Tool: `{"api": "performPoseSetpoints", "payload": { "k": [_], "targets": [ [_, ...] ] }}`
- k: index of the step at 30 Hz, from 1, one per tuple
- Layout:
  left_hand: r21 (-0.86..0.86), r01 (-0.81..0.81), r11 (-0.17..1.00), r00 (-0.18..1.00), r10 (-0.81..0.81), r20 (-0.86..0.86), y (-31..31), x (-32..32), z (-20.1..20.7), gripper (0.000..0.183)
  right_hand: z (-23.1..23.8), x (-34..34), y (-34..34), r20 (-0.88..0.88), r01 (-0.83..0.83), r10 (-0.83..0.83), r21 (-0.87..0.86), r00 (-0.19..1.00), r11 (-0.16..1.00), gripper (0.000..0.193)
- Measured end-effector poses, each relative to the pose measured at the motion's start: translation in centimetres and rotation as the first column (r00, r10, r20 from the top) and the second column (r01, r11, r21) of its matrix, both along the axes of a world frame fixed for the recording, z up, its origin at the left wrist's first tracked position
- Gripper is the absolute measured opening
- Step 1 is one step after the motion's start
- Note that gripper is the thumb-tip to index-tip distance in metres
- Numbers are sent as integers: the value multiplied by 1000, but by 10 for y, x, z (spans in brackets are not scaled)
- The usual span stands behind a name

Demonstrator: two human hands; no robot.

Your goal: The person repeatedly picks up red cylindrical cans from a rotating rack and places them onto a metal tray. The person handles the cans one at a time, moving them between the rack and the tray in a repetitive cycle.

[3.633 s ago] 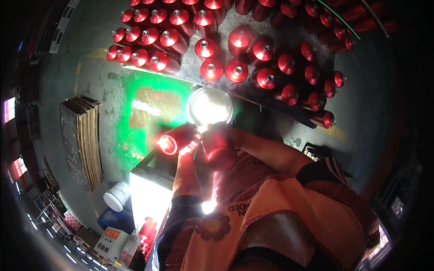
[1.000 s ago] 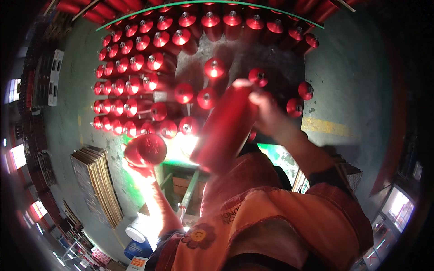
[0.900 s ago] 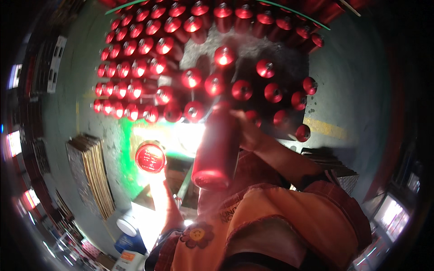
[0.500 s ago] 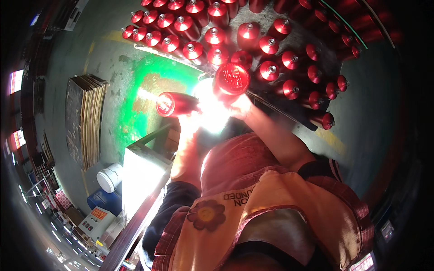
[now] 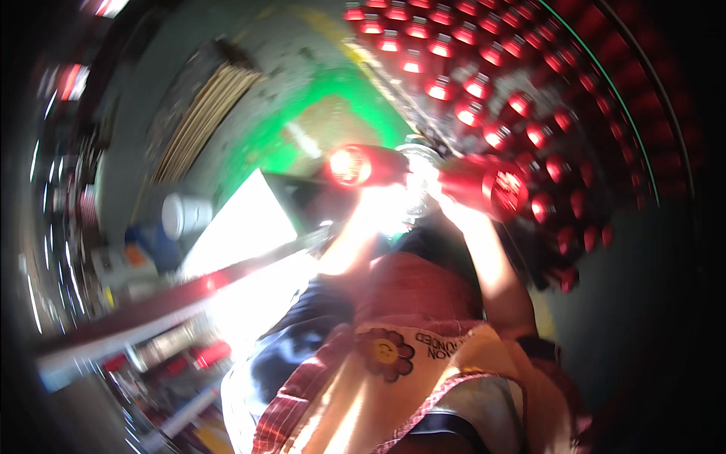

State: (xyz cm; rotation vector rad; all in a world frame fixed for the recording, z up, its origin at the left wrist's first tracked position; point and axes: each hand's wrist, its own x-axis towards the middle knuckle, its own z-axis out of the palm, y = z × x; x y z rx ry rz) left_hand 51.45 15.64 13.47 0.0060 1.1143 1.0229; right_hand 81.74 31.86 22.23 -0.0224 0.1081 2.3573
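My left hand grips a red metal bottle, which lies sideways with its round base toward the left. Another red metal bottle is in my right hand, its base tilted to the right and toward me. The inner ends of both bottles meet a strong white glare, where a round, shiny, clear-looking thing shows between them. Glare washes out most of my fingers, and the necks of the held bottles are hidden.
Rows of upright red bottles stand to the far right. A stack of flat boards leans at the left, with a white bucket below it. A long dark rail and a brightly lit white box lie close on my left.
My view has swung to the left, blurring the surroundings. Both bottles remain in my hands; the right one has tipped from base-up to pointing right, and both are more level.
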Motion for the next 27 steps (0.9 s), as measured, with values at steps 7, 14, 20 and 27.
{"api": "performPoseSetpoints", "payload": {
  "k": [7,14,20,27],
  "targets": [
    [-180,-120,976,978,86,-188,-211,51,12,50,17,57,-110,-168,-248,230,-92,959,965,50],
    [91,-85,992,977,101,-186,-313,38,104,47,32,72,-265,-294,-425,359,-199,886,883,60],
    [593,-168,787,864,407,-295,-387,-91,274,39,53,84,-319,-188,-590,564,-150,804,793,57],
    [515,-309,799,-144,496,-856,-470,-273,365,35,66,-14,-363,80,-565,559,155,825,811,51]
  ]
}}
